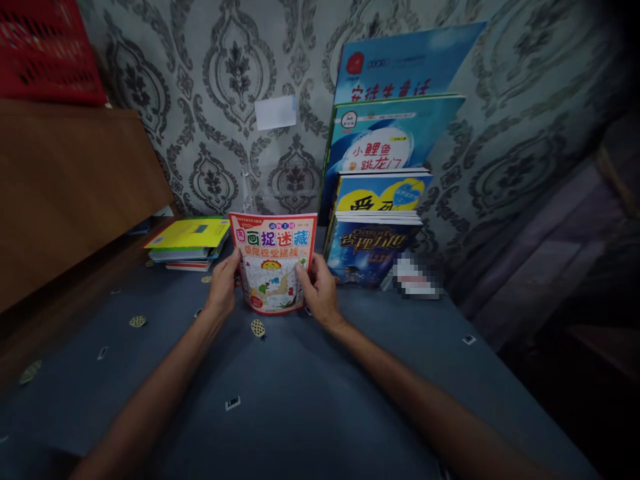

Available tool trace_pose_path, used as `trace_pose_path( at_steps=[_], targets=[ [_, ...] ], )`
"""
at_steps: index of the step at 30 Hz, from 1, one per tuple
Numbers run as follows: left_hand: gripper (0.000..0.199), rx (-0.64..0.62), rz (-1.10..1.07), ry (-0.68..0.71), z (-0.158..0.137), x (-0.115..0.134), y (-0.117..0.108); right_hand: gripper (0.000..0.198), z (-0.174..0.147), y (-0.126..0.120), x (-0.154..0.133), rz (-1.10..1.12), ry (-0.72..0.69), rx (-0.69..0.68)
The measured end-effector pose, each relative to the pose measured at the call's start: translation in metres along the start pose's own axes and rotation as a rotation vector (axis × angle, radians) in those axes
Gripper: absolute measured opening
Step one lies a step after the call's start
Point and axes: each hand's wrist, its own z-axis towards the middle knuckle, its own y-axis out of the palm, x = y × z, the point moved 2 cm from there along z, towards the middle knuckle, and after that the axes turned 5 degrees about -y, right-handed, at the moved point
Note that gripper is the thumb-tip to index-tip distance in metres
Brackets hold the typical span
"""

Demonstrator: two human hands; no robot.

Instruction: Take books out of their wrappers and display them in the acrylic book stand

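Note:
A thin picture book [273,267] with a red border and a cartoon lion on its cover stands upright between my hands. My left hand [223,283] grips its left edge, fingers curling behind the cover. On the other side, my right hand [321,287] clasps the right edge with the thumb across the front. Behind this book rises a clear acrylic stand [280,177], partly hidden by it. Just to the right, several upright books are lined up in steps, with a dark blue book [367,257] in front and a large blue book [410,57] at the back.
Left of my hands lies a stack of books topped by a yellow one [187,233]. A brown wooden cabinet [75,193] carries a red plastic basket [47,53]. The dark blue patterned cloth [310,407] covers the surface up to the wallpapered wall [200,80].

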Motion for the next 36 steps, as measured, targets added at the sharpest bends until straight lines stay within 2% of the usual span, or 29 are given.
trace_pose_path(
  at_steps=[6, 12, 36],
  targets=[
    [0.059, -0.02, -0.001, 0.091, -0.005, -0.005, -0.002, 0.03, -0.016, 0.001, 0.001, -0.041, -0.001, -0.01],
    [0.062, -0.032, -0.039, 0.101, -0.012, -0.013, 0.0, 0.026, -0.034, 0.003, 0.008, -0.026, 0.027, -0.009],
    [0.057, -0.113, -0.1, 0.11, -0.016, -0.004, 0.004, 0.03, -0.034, 0.001, 0.008, -0.053, 0.028, -0.041]
  ],
)
